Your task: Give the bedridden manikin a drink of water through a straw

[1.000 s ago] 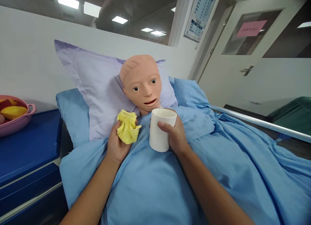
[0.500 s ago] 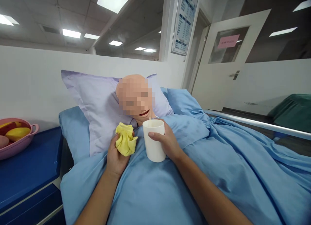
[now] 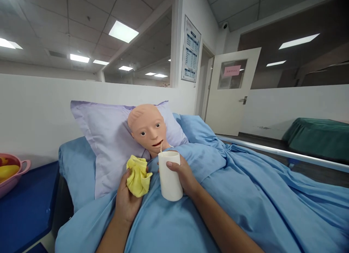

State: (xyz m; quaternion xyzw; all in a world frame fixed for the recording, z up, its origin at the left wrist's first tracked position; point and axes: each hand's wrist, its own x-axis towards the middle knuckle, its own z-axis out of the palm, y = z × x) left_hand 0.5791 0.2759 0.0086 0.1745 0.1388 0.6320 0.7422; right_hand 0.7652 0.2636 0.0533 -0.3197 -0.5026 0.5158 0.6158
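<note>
A training manikin [image 3: 147,128] lies in a bed, its head on a lilac pillow [image 3: 109,140] and its body under a blue blanket [image 3: 231,194]. My right hand [image 3: 183,174] is wrapped round a white cup [image 3: 169,174] held just below the manikin's chin. A thin straw [image 3: 160,147] rises from the cup to its mouth. My left hand [image 3: 125,198] grips a crumpled yellow cloth [image 3: 137,176] beside the cup, near the manikin's neck.
A blue bedside cabinet [image 3: 24,205] stands at the left with a pink bowl [image 3: 12,173] of fruit on it. A metal bed rail [image 3: 286,153] runs along the far side. Beyond it are a green-covered bed [image 3: 319,138] and a white door [image 3: 231,91].
The camera has tilted up, so everything sits lower in the picture. The cup stays under the chin, and a straw now shows reaching the manikin's mouth. Both hands keep their hold.
</note>
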